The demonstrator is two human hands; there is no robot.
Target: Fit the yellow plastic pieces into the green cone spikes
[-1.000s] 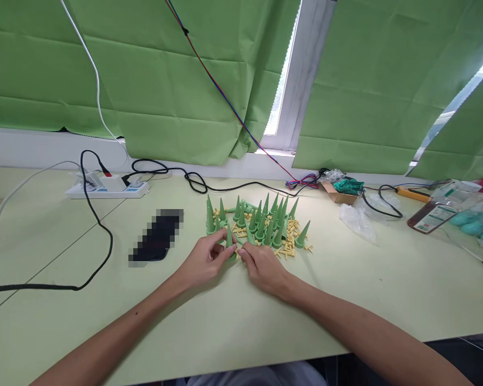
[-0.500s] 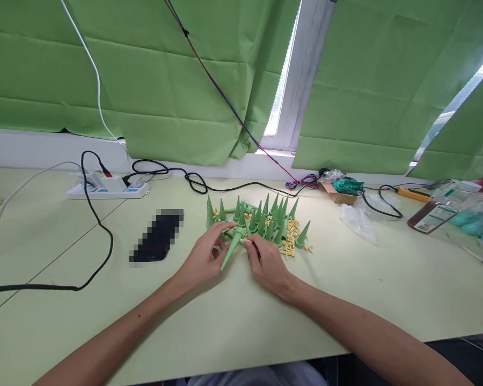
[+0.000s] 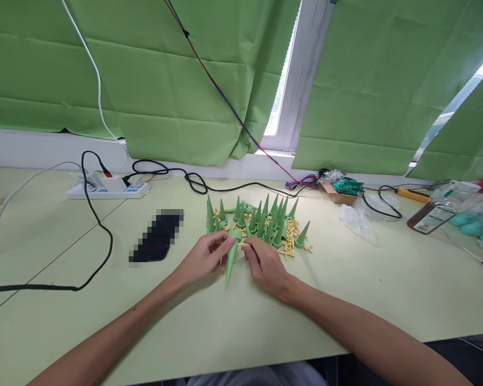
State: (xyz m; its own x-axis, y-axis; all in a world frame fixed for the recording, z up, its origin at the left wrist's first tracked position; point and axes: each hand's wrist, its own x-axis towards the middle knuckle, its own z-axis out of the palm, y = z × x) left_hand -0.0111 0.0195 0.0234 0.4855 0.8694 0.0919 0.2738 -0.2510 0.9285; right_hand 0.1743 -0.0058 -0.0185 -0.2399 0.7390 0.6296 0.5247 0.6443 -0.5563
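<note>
My left hand is closed on the wide end of a green plastic spike, whose tip points down toward me. Beside it, my right hand pinches a small yellow plastic piece against the side of the spike; whether it sits in the spike I cannot tell. Just beyond both hands, several more green spikes stand point up on the table. Loose yellow pieces lie heaped among and beside them.
A dark pixelated phone lies left on the table. Behind it are a white power strip and a black cable. To the right are a small cardboard box, a clear plastic bag and a bottle.
My left hand has turned the spike so that its tip points more straight toward me, and its thumb now lies over the wide end. My right hand has barely moved.
</note>
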